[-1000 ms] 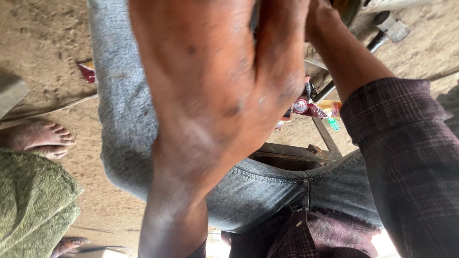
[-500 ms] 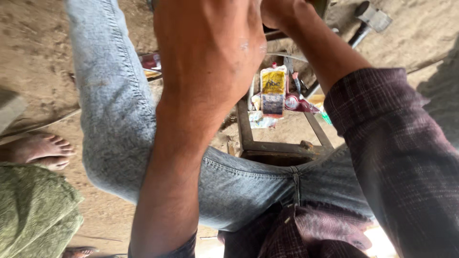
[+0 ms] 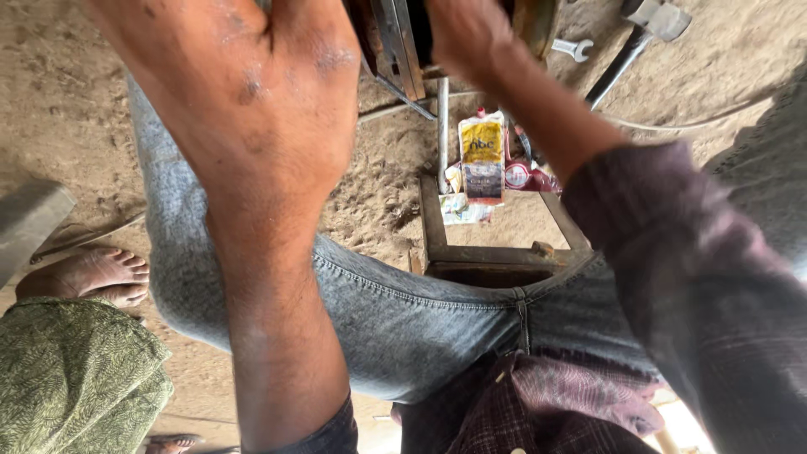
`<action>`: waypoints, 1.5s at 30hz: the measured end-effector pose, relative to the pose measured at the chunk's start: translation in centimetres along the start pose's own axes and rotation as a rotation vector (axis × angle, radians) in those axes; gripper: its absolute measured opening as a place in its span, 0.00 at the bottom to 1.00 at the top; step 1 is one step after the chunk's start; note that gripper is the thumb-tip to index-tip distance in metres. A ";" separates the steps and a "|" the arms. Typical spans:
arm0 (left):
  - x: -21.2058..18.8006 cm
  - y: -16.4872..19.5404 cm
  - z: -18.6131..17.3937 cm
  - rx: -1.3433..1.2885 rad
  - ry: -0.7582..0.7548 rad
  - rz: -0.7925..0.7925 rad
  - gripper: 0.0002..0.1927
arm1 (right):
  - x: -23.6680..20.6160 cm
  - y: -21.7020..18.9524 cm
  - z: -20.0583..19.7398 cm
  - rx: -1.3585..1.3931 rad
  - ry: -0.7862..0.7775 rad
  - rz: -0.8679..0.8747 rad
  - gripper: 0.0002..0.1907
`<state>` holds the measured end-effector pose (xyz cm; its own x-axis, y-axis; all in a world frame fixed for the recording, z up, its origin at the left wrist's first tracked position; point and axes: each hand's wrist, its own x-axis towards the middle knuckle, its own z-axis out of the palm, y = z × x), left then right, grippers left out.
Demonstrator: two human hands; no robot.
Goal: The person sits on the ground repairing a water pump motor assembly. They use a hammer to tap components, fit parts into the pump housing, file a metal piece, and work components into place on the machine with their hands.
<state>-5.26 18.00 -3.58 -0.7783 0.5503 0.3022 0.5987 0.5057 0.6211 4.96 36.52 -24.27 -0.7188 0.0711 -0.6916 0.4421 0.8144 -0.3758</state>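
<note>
My left hand [image 3: 252, 92] fills the upper left of the head view, its back toward the camera and its fingers cut off by the top edge. My right hand [image 3: 466, 38] reaches to a rusty metal part [image 3: 395, 42] at the top centre and rests against it; its fingers are hidden, so the grip is unclear. Below both arms are my legs in grey jeans [image 3: 395, 319], astride a small metal frame [image 3: 496, 252] on the sandy ground.
A yellow and white packet [image 3: 482, 160] and small wrappers lie inside the frame. A spanner [image 3: 574, 49] and a hammer [image 3: 643, 25] lie on the sand at the top right. Another person's bare foot [image 3: 92, 273] and green cloth [image 3: 71, 378] are at the left.
The view has shifted: my left hand has risen toward the top edge, uncovering the frame, the packet and the metal part. My right hand has come into sight at that part.
</note>
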 end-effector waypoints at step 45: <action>5.0 3.4 -0.7 -0.167 -0.151 -0.100 0.10 | 2.1 -1.2 2.8 1.730 -0.003 0.354 0.36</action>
<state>-7.22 21.99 0.58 -0.7875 0.6025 0.1297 0.4709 0.4525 0.7573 4.37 34.08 -26.98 -0.4715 0.0899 -0.8773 0.5728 -0.7252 -0.3822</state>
